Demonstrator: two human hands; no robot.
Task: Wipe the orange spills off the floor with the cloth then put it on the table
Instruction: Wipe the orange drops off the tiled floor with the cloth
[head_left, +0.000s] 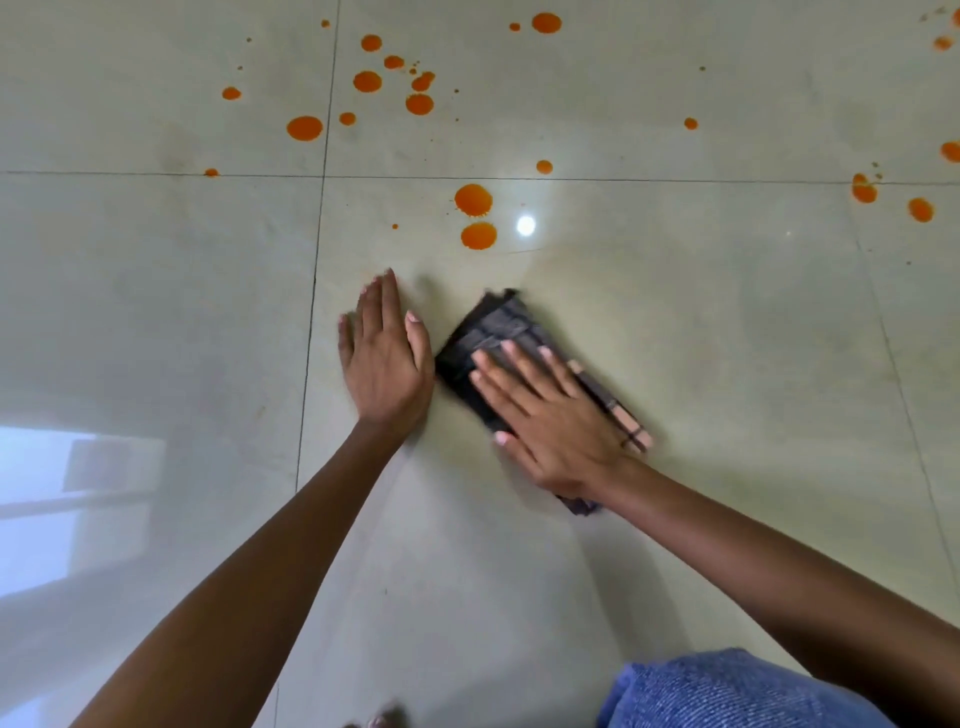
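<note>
A folded dark grey checked cloth (493, 332) with a pink edge lies on the pale floor tiles (727, 338). My right hand (550, 421) presses flat on top of it, fingers spread. My left hand (387, 353) rests flat on the bare floor just left of the cloth, holding nothing. Two large orange spills (474, 200) sit a short way beyond the cloth. A cluster of several orange drops (368, 81) lies farther off to the upper left, and more orange drops (864, 192) are at the far right.
Dark grout lines (317, 249) cross the glossy tiles. A bright light reflection (525, 225) shines beside the near spills. My knee in blue denim (727, 691) is at the bottom right. A window reflection (78, 493) shows at the left.
</note>
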